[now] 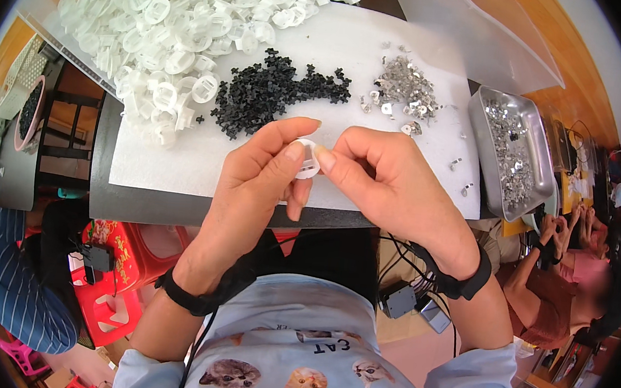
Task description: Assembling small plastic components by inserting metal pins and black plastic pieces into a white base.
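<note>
Between my two hands is a round white plastic part (309,161) with a slotted middle, held just above the near edge of the white foam sheet (179,175). My left hand (265,166) pinches it between thumb and fingers from the left. From the right, the thumb of my right hand (379,172) presses on its rim, with the other fingers curled; whether they hold a smaller piece is hidden. Beyond my hands lies a heap of small black plastic pieces (260,90). A big pile of translucent white round parts (170,26) spreads at the far left.
Small shiny metal pieces (408,88) lie loose on the sheet's right side. A metal tray (477,146) of similar pieces stands at the right edge. A clear plastic sheet (480,31) rises behind. Red stools (124,252) and other people sit at both sides.
</note>
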`<move>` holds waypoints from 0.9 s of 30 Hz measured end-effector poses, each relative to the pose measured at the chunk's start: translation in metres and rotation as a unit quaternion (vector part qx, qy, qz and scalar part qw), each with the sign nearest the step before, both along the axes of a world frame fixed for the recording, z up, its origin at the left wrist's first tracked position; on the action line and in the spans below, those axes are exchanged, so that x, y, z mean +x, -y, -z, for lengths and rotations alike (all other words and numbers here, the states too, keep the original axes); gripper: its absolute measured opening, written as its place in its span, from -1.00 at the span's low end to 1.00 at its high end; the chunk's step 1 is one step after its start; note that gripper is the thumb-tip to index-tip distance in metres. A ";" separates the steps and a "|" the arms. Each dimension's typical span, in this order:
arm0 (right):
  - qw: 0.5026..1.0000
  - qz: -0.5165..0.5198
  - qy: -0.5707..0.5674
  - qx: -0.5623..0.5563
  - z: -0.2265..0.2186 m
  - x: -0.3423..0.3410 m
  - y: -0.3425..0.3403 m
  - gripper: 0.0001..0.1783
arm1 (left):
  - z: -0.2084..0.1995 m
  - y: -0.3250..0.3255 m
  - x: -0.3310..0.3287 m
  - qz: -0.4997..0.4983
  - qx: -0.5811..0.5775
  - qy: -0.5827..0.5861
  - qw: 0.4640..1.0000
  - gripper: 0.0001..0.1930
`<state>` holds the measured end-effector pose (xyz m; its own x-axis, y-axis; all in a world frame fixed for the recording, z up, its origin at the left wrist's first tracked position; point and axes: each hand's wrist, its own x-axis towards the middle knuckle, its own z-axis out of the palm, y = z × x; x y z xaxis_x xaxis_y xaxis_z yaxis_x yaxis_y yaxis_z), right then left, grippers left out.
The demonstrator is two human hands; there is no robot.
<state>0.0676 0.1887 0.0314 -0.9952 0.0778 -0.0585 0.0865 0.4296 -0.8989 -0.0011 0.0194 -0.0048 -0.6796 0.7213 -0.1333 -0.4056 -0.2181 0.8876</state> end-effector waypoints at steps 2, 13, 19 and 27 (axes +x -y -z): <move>0.999 -0.011 -0.005 0.033 0.000 0.000 -0.002 -0.67 | -0.004 0.001 -0.002 0.004 -0.039 -0.035 0.999 -0.69; 0.990 -0.088 0.052 -0.102 0.002 0.008 0.004 -0.73 | -0.012 0.008 -0.001 0.039 -0.122 -0.063 0.990 -0.69; 0.998 -0.028 0.044 -0.032 0.021 0.011 -0.004 -0.72 | -0.012 0.002 0.002 0.056 -0.135 -0.078 0.986 -0.64; 0.954 0.047 0.064 -0.291 0.005 0.015 -0.006 -0.74 | -0.003 -0.006 0.005 0.012 0.048 -0.029 0.998 -0.58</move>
